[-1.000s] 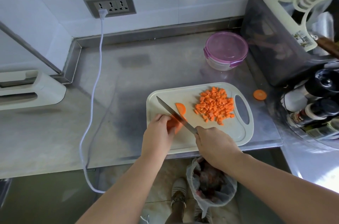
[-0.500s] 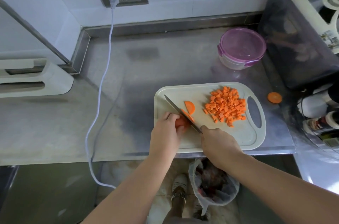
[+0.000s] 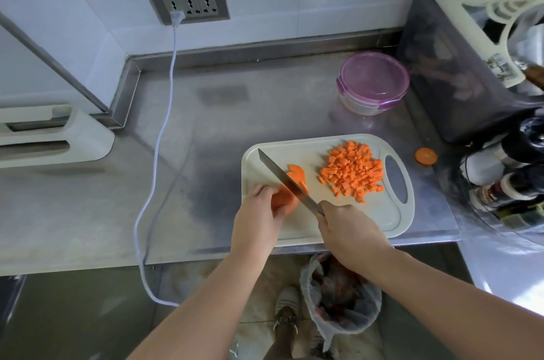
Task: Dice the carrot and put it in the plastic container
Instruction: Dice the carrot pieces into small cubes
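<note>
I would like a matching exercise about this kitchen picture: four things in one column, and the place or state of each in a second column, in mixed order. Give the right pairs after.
1 knife
2 diced carrot
3 plastic container
4 round carrot slice

A on the counter, right of the cutting board
B held in the right hand
C lid on, behind the cutting board
D heaped on the cutting board, near its handle hole

Pairs: 1-B, 2-D, 3-C, 4-A

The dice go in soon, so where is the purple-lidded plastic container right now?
In the head view the plastic container stands lid on at the back right of the steel counter, beyond the cutting board and just left of the dark bin.
</note>
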Available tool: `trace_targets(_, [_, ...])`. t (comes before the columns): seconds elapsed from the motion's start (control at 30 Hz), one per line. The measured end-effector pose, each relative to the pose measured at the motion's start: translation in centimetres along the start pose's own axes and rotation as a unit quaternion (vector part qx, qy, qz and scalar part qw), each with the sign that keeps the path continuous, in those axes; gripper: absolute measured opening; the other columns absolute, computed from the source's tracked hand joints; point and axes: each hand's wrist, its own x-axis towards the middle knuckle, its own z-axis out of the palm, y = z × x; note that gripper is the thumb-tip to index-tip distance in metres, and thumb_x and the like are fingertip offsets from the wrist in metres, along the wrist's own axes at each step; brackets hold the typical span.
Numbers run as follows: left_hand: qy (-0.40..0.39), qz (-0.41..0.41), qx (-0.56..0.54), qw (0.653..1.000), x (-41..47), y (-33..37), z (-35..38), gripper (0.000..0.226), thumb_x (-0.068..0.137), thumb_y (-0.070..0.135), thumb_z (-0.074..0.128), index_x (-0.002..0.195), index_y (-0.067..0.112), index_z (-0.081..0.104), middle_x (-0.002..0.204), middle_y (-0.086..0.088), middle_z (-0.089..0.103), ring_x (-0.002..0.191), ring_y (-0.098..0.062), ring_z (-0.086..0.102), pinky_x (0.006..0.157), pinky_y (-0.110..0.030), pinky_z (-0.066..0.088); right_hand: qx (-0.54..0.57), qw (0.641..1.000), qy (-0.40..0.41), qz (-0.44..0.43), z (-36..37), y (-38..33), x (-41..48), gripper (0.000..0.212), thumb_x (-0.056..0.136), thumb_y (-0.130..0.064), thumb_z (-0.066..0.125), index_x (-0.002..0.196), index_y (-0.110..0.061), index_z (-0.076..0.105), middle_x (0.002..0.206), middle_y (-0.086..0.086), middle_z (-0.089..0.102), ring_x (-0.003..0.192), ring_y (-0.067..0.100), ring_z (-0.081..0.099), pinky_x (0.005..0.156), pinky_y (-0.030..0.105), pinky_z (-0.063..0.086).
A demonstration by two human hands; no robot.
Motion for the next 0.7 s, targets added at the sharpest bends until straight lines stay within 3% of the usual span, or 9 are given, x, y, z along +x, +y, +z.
trace_targets(0.17, [0.001,-0.005,0.009,1.0,0.1,0.0,0.2,0.031,0.089,0.028,0.063,0.117,0.015,0.063,0.121,0.006,0.058,0.099,-0.018,0.061,0.078,-0.026,0.046,-0.012,1.0,0.002,0.003,0.3,-0.1,-0.3,0.027,0.104,-0.027,0.028,0.113,-0.015,0.051,0.087,0.004,0.059,0.078,0.025,0.061,0.072,0.041,0.055])
trace_targets(0.5, [-0.002,-0.003,0.013,1.0,0.2,0.0,0.1,0.03,0.09,0.03,0.061,0.115,0.015,0.063,0.121,0.006,0.057,0.098,-0.018,0.061,0.075,-0.022,0.042,-0.053,0.999,-0.01,-0.004,0.7,0.3,0.0,0.02,0.101,-0.018,0.036,0.117,-0.016,0.048,0.088,0.003,0.059,0.077,0.022,0.062,0.071,0.039,0.057])
trace_targets(0.63, [0.001,-0.009,0.016,1.0,0.3,-0.1,0.3,0.028,0.09,0.031,0.061,0.114,0.017,0.063,0.117,0.008,0.058,0.096,-0.016,0.06,0.073,-0.021,0.04,-0.065,0.998,-0.023,-0.004,0.9,0.4,0.2,0.02,0.099,-0.014,0.04,0.118,-0.016,0.047,0.088,0.002,0.058,0.076,0.021,0.06,0.067,0.036,0.056])
trace_targets(0.7, [0.001,-0.01,0.018,1.0,0.4,-0.2,0.4,0.026,0.09,0.031,0.061,0.113,0.018,0.064,0.116,0.01,0.058,0.095,-0.015,0.06,0.072,-0.02,0.039,-0.074,0.997,-0.029,-0.013,1.2,0.3,0.7,0.024,0.098,-0.011,0.042,0.122,-0.013,0.045,0.086,0.0,0.052,0.072,0.019,0.054,0.06,0.031,0.048])
